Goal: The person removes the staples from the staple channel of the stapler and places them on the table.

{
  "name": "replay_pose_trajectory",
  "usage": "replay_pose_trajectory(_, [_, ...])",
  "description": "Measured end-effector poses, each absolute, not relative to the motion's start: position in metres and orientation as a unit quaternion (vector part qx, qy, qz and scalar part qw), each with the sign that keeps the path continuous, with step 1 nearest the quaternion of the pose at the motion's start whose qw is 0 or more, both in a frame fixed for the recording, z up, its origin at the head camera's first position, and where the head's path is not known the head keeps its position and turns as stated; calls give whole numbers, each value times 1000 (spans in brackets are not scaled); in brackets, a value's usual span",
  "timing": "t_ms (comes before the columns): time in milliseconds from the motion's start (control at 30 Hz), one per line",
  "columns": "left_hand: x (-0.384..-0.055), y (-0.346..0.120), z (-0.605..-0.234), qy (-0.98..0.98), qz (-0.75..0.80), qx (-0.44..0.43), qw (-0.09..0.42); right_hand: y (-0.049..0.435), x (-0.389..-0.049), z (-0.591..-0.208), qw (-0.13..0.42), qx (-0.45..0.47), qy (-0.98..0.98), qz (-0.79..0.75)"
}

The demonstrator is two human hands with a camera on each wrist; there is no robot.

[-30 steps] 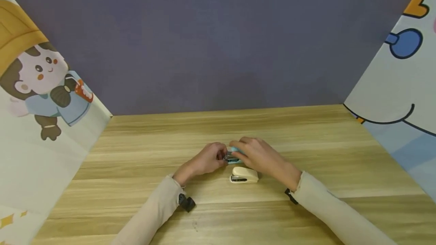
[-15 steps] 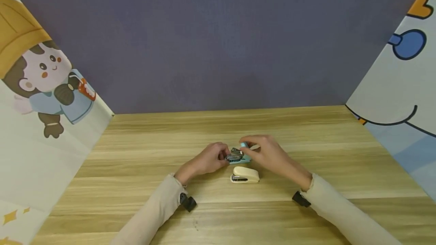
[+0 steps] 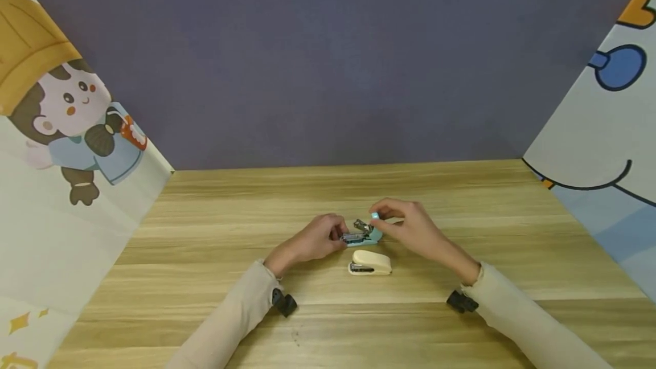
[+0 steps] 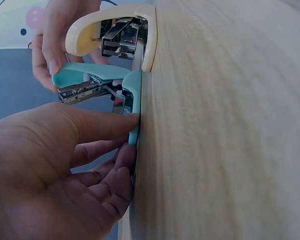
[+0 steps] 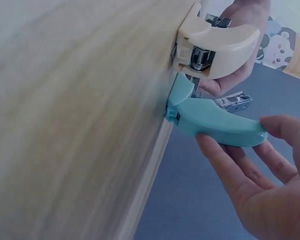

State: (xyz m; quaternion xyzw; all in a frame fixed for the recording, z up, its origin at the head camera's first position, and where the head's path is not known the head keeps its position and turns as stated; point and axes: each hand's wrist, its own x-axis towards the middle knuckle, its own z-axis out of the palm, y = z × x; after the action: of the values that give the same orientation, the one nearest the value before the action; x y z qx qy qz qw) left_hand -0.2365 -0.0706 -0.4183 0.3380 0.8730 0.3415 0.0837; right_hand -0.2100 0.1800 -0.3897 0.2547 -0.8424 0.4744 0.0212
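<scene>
A teal stapler (image 3: 376, 237) lies on the table with its top arm swung up and its metal staple channel exposed. Its front end is pinched between the thumb and fingers of my left hand (image 3: 319, 238), low by the wood. My right hand (image 3: 416, 231) holds the tip of the raised teal arm (image 5: 220, 122) between thumb and fingers. In the left wrist view, a metal part (image 4: 80, 93) hangs beneath that arm, apart from the base. A cream stapler (image 3: 374, 261) stands just nearer to me, touched by neither hand.
The wooden table (image 3: 246, 198) runs back to a dark grey-blue wall (image 3: 328, 61). Side panels with cartoon prints, one on the left (image 3: 31, 232) and one on the right (image 3: 574, 130), flank it. Each wrist wears a small black device.
My right hand has moved right and up, lifting the teal stapler's top arm away from its base. The left hand stays at the front end. The cream stapler has not moved.
</scene>
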Motion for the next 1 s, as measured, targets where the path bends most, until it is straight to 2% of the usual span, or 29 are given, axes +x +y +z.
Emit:
replay_pose_trajectory(300, [-236, -71, -417, 873, 342, 337, 90, 191, -214, -394, 1, 248, -817, 520])
replay_pose_trajectory(467, [-236, -70, -417, 873, 337, 340, 90, 203, -217, -397, -35, 252, -794, 552])
replay_pose_trajectory(733, [-235, -70, -417, 873, 336, 342, 92, 219, -217, -382, -39, 247, -868, 430])
replay_pose_trajectory(1000, [-237, -71, -418, 870, 341, 344, 88, 232, -222, -378, -71, 245, -886, 386])
